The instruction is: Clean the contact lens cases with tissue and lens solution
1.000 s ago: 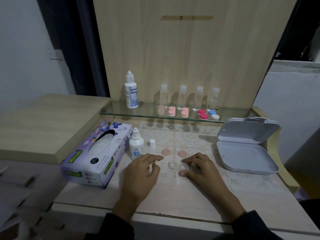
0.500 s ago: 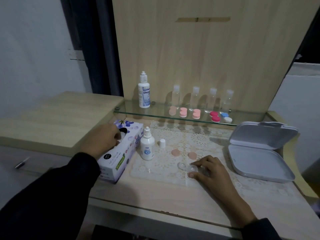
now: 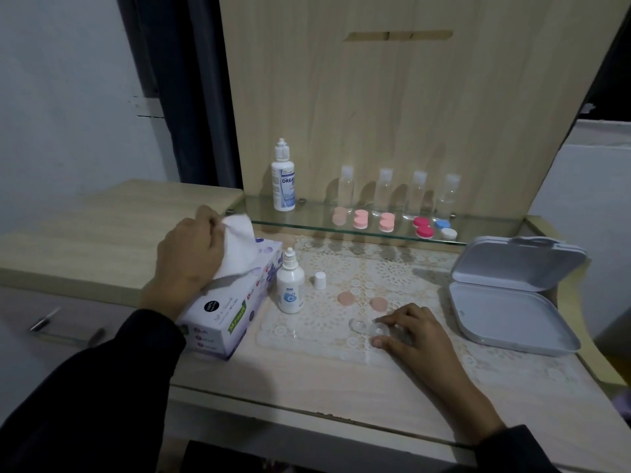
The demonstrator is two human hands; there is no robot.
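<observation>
Now the left hand, fingers pinched shut on a white tissue, draws it from the tissue box, while the right hand fingertips pin the clear open lens case on the lace mat, probably awaiting wiping next.

One head-worn camera looks forward and down, close over the table, toward the wooden backboard.

Top of the tissue box hidden under my left hand and the tissue, part of the clear lens case covered by my right hand, label of the back bottle too small to read fully, my both sleeves cut off by the bottom edge
</observation>
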